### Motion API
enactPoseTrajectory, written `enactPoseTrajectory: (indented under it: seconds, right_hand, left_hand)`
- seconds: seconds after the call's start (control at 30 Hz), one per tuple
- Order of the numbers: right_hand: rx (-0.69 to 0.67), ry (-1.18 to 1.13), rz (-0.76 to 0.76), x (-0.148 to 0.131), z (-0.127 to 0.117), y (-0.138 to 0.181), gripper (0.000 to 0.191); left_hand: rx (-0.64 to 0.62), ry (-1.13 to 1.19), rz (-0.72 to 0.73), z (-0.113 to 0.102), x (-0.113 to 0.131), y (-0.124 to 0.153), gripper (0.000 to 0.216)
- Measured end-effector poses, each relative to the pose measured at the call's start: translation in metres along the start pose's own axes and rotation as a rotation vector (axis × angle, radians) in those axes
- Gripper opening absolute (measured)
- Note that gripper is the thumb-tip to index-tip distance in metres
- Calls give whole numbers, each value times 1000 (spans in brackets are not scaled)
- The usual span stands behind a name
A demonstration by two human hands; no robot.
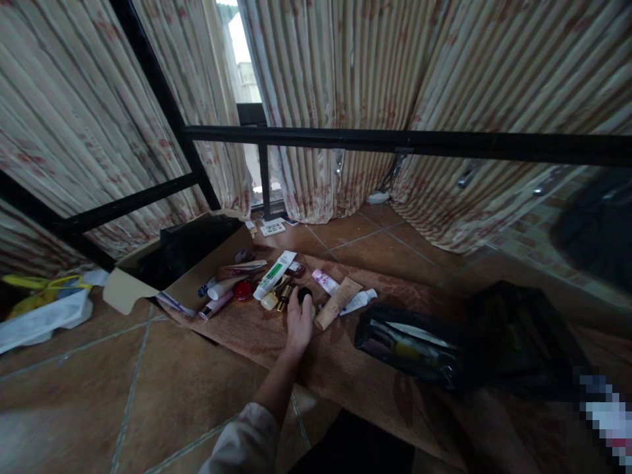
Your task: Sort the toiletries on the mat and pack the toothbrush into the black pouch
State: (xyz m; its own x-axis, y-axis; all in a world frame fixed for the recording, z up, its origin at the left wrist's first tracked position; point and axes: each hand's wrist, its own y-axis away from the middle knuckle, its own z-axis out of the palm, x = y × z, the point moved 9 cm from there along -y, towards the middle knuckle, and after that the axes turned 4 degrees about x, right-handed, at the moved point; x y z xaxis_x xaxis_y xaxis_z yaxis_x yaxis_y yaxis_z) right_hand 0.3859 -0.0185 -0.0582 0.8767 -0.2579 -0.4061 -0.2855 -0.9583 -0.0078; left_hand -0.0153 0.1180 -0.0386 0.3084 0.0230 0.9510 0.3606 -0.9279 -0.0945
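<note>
My left hand [299, 322] reaches over the brown cloth [257, 339], its fingers closed about a small black round item [305, 294], whose kind I cannot make out. Just left of the fingers are a gold-and-black lipstick tube [283, 299] and a small cream-coloured jar [269, 301]. Farther left lie a red round container [243, 291] and a white tube with green print [274, 275]. To the right of the hand rest a tan tube [338, 303], a pink-and-white tube [324, 282] and a white-and-blue tube [359, 302]. My right hand is not visible.
An open cardboard box [197, 266] with something black inside stands at the left. On the right, a black bag [415, 345] lies on the cloth. A black metal frame [345, 137] crosses before the striped curtains [340, 59]. White packaging [44, 322] lies far left.
</note>
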Motion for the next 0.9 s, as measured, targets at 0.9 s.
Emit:
enactPoseTrajectory:
  seconds: [0.9]
  right_hand:
    - [-92, 70, 75, 12, 10, -5, 32]
  left_hand:
    - [221, -5, 268, -62, 33, -24, 41]
